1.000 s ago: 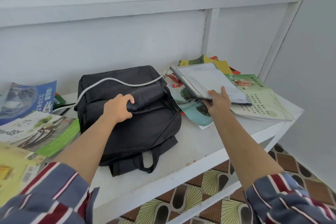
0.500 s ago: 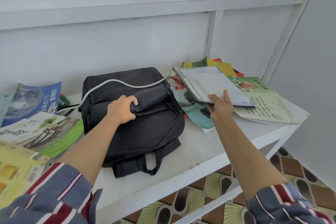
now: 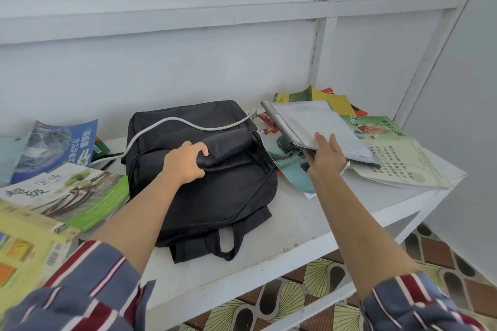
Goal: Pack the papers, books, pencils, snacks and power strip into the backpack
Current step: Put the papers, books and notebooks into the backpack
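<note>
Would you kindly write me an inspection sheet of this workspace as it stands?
Surface: white table, bare towards its front edge.
Job's things: black backpack lies flat; stack of papers is tilted above the right books; left books are spread out; red snack packets sit between backpack and papers; pencils not made out.
Clutter: nothing seen.
Grippers: left hand grips the backpack's folded flap; right hand holds the stack's near edge.
Cables: white cable lies across the backpack's top.
Surroundings: white panelled wall; patterned floor tiles below.

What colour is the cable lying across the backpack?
White; the cable shows best in the head view.
</note>
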